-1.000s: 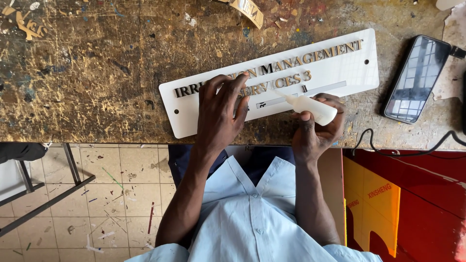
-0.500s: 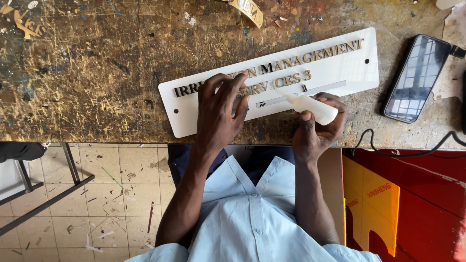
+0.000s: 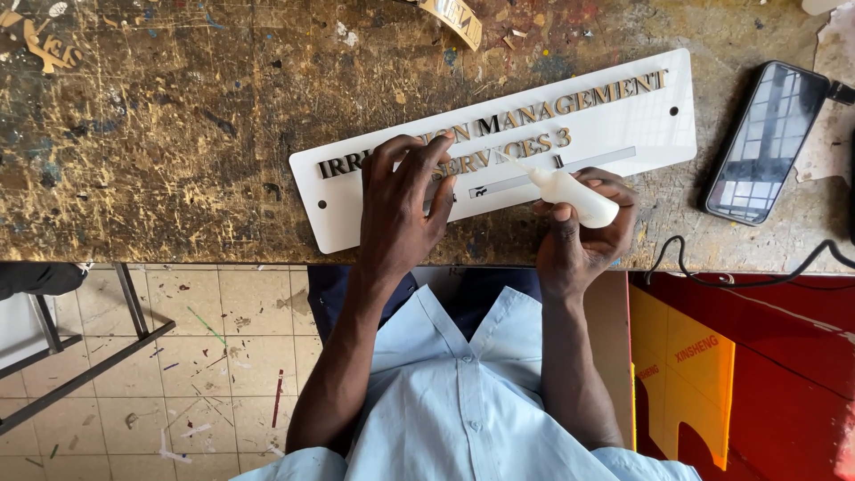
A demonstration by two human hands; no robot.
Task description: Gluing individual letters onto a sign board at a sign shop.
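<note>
Hands working over white sign plate (image 3: 614,134) lying slantwise on scarred workbench (image 3: 160,134). Left hand (image 3: 405,209) pressing flat, fingers spread open, on plate's near-left part, gripping nothing and covering several raised letters; right hand (image 3: 583,236) curling closed around white glue bottle (image 3: 565,189), nozzle touching plate's middle. Phone (image 3: 757,142) resting just beyond plate's right end.

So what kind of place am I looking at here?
Likely a sign-making workshop: a scarred, paint-flecked workbench, a white sign plate with raised letters, and a glue bottle in the right hand.
</note>
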